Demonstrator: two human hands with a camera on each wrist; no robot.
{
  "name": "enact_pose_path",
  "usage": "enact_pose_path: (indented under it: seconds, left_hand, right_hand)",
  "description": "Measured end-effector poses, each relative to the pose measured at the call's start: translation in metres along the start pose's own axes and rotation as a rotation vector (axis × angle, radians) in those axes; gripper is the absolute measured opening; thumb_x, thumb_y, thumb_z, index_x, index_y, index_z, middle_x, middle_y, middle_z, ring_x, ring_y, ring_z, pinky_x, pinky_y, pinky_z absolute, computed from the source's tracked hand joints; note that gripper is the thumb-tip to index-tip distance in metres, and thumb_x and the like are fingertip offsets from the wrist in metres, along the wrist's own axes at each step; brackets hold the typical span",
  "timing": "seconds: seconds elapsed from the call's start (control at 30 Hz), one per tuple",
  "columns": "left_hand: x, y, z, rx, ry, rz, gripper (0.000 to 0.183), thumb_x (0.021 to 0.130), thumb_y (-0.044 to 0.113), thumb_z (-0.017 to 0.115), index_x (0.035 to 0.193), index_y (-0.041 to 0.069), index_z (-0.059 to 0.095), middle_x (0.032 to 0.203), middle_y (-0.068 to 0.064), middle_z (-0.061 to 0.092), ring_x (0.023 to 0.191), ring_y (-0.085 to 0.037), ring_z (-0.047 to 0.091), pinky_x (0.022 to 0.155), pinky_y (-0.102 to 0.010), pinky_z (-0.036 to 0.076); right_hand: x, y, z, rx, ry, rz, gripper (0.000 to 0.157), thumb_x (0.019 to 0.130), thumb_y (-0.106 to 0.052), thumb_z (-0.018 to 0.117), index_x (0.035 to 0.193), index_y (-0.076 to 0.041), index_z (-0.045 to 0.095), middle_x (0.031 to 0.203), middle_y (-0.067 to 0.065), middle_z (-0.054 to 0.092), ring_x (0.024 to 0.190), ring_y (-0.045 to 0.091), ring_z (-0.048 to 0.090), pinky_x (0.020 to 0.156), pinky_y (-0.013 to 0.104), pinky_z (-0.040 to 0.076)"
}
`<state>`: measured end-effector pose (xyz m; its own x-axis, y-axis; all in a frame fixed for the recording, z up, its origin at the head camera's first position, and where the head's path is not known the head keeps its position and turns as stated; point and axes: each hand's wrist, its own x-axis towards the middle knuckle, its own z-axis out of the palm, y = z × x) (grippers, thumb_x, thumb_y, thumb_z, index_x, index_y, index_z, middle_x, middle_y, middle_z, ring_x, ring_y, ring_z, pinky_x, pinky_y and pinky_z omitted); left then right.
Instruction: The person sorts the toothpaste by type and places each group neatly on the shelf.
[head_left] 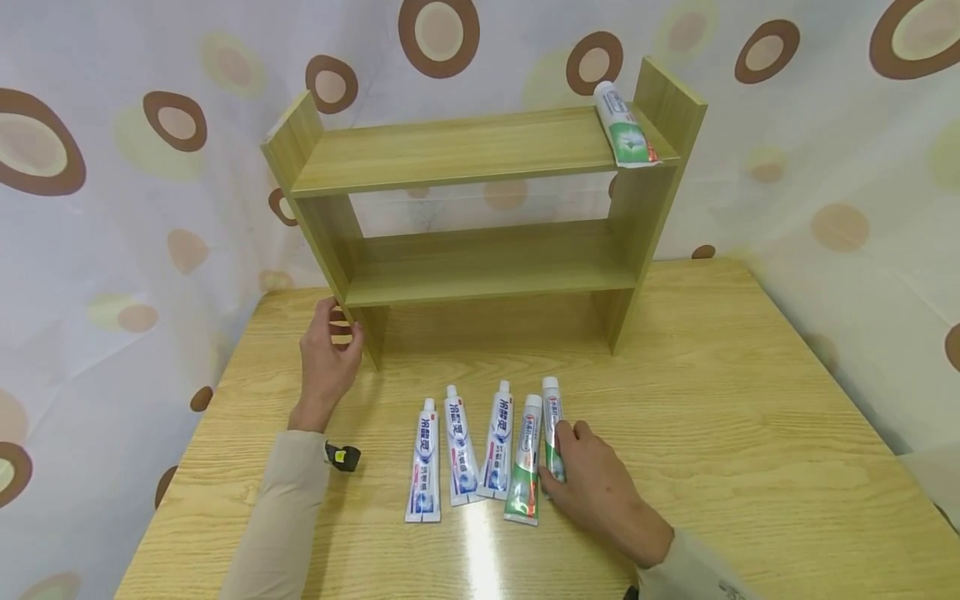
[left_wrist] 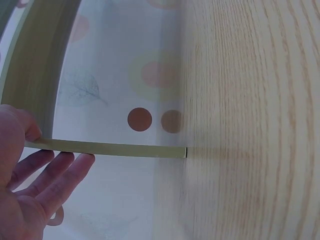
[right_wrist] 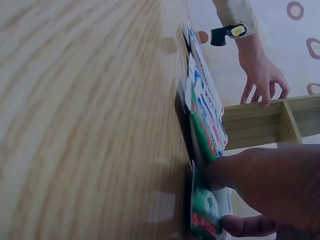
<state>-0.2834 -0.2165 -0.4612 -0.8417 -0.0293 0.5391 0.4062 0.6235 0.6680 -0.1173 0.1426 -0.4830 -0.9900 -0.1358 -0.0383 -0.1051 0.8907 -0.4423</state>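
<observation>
My left hand (head_left: pixel 330 358) grips the lower left side panel of a wooden shelf (head_left: pixel 480 287). In the left wrist view, the thumb lies on one side of the panel's edge (left_wrist: pixel 115 149) and the fingers on the other. My right hand (head_left: pixel 600 487) holds the rightmost green-and-white toothpaste tube (head_left: pixel 552 408) between thumb and fingers, covering part of its lower half. Another green-and-white tube (head_left: pixel 525 458) lies just left of it. Farther left are three blue-and-white toothpaste tubes, the left one (head_left: pixel 424 462) standing apart, then the middle one (head_left: pixel 460 446) and the right one (head_left: pixel 497 442).
One more green-and-white toothpaste tube (head_left: pixel 626 129) lies at the right end of the top shelf board (head_left: pixel 465 150), its crimped end over the front edge. The shelf stands on a wooden table (head_left: pixel 750 433), with a patterned cloth (head_left: pixel 840 150) behind.
</observation>
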Motion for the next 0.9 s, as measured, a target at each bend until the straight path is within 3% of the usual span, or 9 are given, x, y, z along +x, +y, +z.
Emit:
enact_pose_path:
  seconds: [0.2, 0.4, 0.5, 0.6, 0.77, 0.9]
  left_hand:
    - [0.0, 0.0, 0.0, 0.004, -0.001, 0.002, 0.041, 0.103, 0.004, 0.067, 0.142, -0.001, 0.057, 0.115, -0.025, 0.073, 0.096, -0.04, 0.078, 0.069, -0.018, 0.059]
    - [-0.001, -0.001, 0.001, 0.006, 0.003, 0.004, 0.041, 0.102, 0.003, 0.067, 0.142, -0.001, 0.057, 0.114, -0.026, 0.073, 0.095, -0.042, 0.078, 0.07, -0.042, 0.068]
    - [-0.001, -0.001, 0.001, 0.005, 0.004, 0.005, 0.041, 0.102, 0.002, 0.067, 0.142, -0.001, 0.057, 0.114, -0.026, 0.073, 0.095, -0.042, 0.078, 0.07, -0.049, 0.068]
    - [-0.001, -0.001, 0.001, 0.008, 0.005, 0.012, 0.041, 0.102, 0.003, 0.068, 0.141, -0.001, 0.058, 0.114, -0.026, 0.073, 0.095, -0.042, 0.078, 0.07, -0.04, 0.068]
    - [-0.001, -0.001, 0.001, -0.004, 0.004, 0.011, 0.041, 0.102, 0.003, 0.067, 0.141, -0.002, 0.057, 0.114, -0.027, 0.073, 0.095, -0.042, 0.078, 0.068, -0.007, 0.053]
    - [-0.001, 0.0, 0.0, -0.013, 0.004, 0.007, 0.041, 0.102, 0.002, 0.067, 0.142, -0.002, 0.057, 0.114, -0.027, 0.072, 0.095, -0.043, 0.078, 0.068, -0.002, 0.048]
  right_hand:
    - [0.0, 0.001, 0.003, 0.015, 0.009, -0.007, 0.045, 0.093, -0.022, 0.083, 0.126, 0.002, 0.063, 0.094, 0.011, 0.061, 0.066, 0.015, 0.053, 0.051, 0.024, 0.043]
    - [0.0, 0.005, 0.011, 0.004, 0.073, -0.052, 0.039, 0.092, -0.021, 0.08, 0.116, 0.007, 0.065, 0.09, 0.012, 0.06, 0.061, 0.014, 0.051, 0.046, 0.023, 0.042]
    - [0.001, 0.006, 0.013, -0.002, 0.076, -0.052, 0.04, 0.092, -0.021, 0.079, 0.116, 0.009, 0.066, 0.091, 0.012, 0.06, 0.061, 0.013, 0.051, 0.046, 0.023, 0.042]
    - [0.002, 0.004, 0.011, 0.005, 0.059, -0.03, 0.038, 0.091, -0.017, 0.077, 0.115, 0.01, 0.067, 0.09, 0.012, 0.061, 0.062, 0.013, 0.052, 0.047, 0.022, 0.041]
    - [0.004, 0.005, 0.011, 0.002, 0.08, -0.041, 0.032, 0.086, -0.012, 0.076, 0.109, 0.009, 0.069, 0.085, 0.008, 0.059, 0.059, 0.011, 0.049, 0.045, 0.02, 0.037]
    - [0.004, 0.006, 0.012, -0.032, 0.117, -0.074, 0.029, 0.085, -0.011, 0.075, 0.106, 0.008, 0.07, 0.081, 0.006, 0.057, 0.058, 0.01, 0.047, 0.045, 0.018, 0.035]
